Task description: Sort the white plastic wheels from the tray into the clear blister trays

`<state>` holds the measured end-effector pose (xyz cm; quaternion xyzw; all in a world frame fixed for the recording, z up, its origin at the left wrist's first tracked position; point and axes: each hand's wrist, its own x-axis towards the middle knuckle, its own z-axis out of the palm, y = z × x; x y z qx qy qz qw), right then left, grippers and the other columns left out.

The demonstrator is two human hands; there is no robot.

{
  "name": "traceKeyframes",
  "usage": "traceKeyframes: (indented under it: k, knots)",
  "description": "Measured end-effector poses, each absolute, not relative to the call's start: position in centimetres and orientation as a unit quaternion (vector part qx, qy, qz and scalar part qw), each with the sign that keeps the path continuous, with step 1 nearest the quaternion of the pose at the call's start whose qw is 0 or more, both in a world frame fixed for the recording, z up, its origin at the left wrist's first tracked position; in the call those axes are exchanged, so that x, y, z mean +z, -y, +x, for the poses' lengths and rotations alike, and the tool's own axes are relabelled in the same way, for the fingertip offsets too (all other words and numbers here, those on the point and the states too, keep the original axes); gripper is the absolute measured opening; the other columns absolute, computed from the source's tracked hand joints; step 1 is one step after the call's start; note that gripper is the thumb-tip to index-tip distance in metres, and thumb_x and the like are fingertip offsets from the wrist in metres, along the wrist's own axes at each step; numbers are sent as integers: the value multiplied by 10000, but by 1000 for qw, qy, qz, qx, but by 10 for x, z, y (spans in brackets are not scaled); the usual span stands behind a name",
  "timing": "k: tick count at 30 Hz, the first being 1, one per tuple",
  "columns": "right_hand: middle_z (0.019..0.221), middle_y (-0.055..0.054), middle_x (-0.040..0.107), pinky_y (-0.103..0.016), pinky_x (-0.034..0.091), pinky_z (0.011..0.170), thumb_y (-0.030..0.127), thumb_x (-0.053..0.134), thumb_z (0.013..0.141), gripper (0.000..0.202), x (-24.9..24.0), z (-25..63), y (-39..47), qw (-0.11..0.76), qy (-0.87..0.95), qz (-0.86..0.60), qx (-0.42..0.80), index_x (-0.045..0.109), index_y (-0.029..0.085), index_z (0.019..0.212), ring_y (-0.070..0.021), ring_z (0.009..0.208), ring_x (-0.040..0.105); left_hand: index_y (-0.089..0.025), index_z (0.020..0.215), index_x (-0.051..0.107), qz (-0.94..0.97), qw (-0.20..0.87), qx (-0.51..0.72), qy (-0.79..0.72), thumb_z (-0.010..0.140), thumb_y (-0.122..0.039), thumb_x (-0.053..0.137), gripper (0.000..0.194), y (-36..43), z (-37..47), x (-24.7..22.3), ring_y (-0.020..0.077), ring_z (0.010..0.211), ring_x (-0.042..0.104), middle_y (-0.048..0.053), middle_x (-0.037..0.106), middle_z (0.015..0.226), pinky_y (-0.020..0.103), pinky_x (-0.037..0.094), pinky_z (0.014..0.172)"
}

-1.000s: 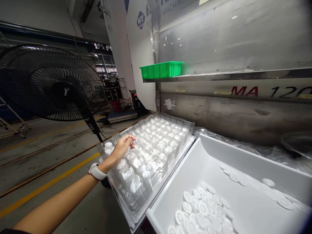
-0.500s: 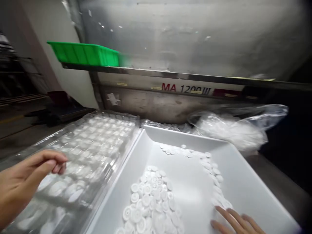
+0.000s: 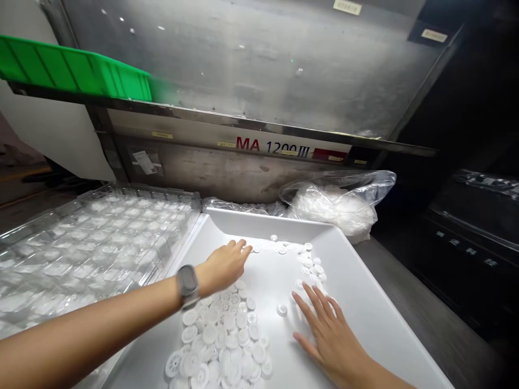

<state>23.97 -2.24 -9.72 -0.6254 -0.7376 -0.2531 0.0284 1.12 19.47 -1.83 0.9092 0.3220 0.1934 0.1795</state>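
Both of my hands are over a large white bin (image 3: 389,292) holding many small white plastic discs (image 3: 233,329), some with spoked or ringed faces. My left hand (image 3: 225,265), a grey watch at its wrist, reaches to the bin's far left, fingers bent and slightly apart, beside a few discs lying along the back. Its thumb is mostly hidden, and no held disc shows. My right hand (image 3: 324,324) is open with fingers spread, its fingertips at the discs along the right side. A single disc (image 3: 281,309) lies just left of that hand.
Left of the bin lies a clear plastic compartment tray (image 3: 121,232) filled with white pieces. A clear bag (image 3: 336,202) of white material sits behind the bin. A green crate (image 3: 81,70) rests on the ledge of a metal machine (image 3: 243,65).
My left hand has moved right, from above the compartment tray into the bin's far left. My right hand reaches further in, fingers spread. The view has swung right.
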Motion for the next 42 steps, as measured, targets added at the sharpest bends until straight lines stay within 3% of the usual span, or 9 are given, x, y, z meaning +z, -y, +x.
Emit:
traceKeyframes:
  k: [4, 9, 20, 26, 34, 42]
  knots:
    - [1475, -121, 383, -532, 437, 1007, 487, 553, 948, 561, -107, 232, -9, 52, 728, -651, -211, 398, 247, 1430, -307, 1261, 468, -186, 1231, 552, 899, 155, 131, -388, 885, -392, 596, 405, -231, 56, -55, 242, 1096, 590, 96, 579, 1269, 485, 518, 914]
    - [1461, -113, 406, -546, 411, 1038, 371, 593, 949, 471, -111, 259, -55, 82, 667, -714, -194, 464, 227, 1378, -302, 1276, 461, -194, 1263, 533, 896, 135, 147, -396, 888, -387, 592, 425, -233, 85, -78, 259, 1151, 563, 102, 548, 1323, 512, 494, 954]
    - [1459, -115, 408, -545, 411, 1036, 421, 592, 943, 504, -117, 231, -71, 114, 689, -698, -159, 454, 225, 1386, -303, 1275, 461, -216, 1255, 542, 922, 180, 179, -294, 900, -386, 575, 396, -218, 112, -73, 235, 1115, 581, 97, 558, 1315, 475, 515, 932]
    - [1452, -111, 417, -560, 394, 1050, 347, 615, 938, 455, -115, 270, -95, 130, 588, -779, -176, 489, 211, 1352, -309, 1290, 446, -208, 1303, 506, 871, 155, 215, -414, 884, -392, 593, 466, -235, 91, -76, 288, 1230, 509, 109, 491, 1397, 556, 444, 1010]
    - [1451, -118, 409, -558, 400, 1036, 438, 605, 932, 515, -124, 277, -100, 193, 510, -823, -159, 465, 210, 1372, -314, 1276, 452, -198, 1285, 521, 828, 218, 252, -451, 884, -399, 594, 455, -212, 127, -108, 278, 1204, 532, 109, 518, 1370, 540, 462, 994]
    - [1333, -103, 520, -520, 451, 996, 366, 596, 951, 386, -126, 285, -129, 286, 478, -816, -155, 533, 186, 1286, -273, 1191, 531, -208, 1263, 536, 759, 318, 359, -440, 896, -389, 578, 412, -176, 193, -111, 258, 1168, 553, 104, 533, 1348, 511, 486, 971]
